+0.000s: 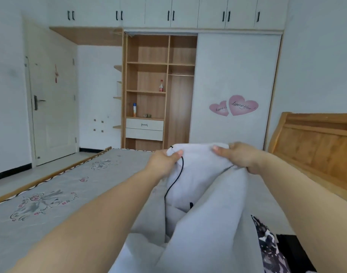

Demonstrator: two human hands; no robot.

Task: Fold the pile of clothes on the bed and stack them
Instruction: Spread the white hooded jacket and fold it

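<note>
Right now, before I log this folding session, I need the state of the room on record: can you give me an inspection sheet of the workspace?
Surface: bed with a grey flower-patterned cover, wooden headboard at right.
Job's things: pale grey garment held up over the bed by its top edge; a patterned dark garment lies at lower right.
Clutter: nothing seen on the bed's open part.
Hands: left hand and right hand each grip the grey garment's top edge.
Cables: none; only the garment's black drawstring.
Surroundings: open wardrobe holding two bottles, heart stickers on its sliding door, closed room door at left.
</note>
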